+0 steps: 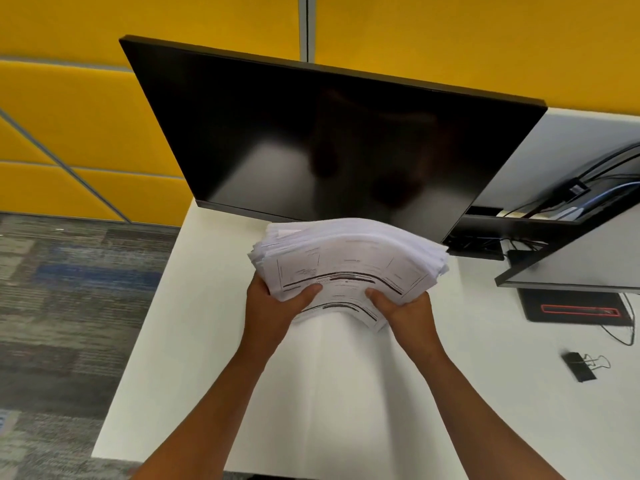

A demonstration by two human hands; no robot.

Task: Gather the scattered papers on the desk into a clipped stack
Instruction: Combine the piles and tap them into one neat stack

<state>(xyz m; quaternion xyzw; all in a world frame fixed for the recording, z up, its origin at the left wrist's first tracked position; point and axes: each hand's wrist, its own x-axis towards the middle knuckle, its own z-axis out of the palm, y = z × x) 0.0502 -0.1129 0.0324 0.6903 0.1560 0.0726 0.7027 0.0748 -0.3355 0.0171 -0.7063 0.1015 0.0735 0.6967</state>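
A thick stack of printed papers (349, 258) is lifted above the white desk (194, 327), just in front of the monitor. My left hand (273, 306) grips its near left corner, thumb on top. My right hand (403, 308) grips the near right corner, thumb on top as well. The sheets sag and fan a little at the sides, and their edges are uneven. A black binder clip (581, 366) with wire handles lies on the desk at the right, apart from both hands.
A large dark monitor (322, 133) stands right behind the stack. A second screen (571, 265) leans in at the right, with cables and a black device with a red outline (578, 309) under it. The desk's left edge drops to carpet (69, 289).
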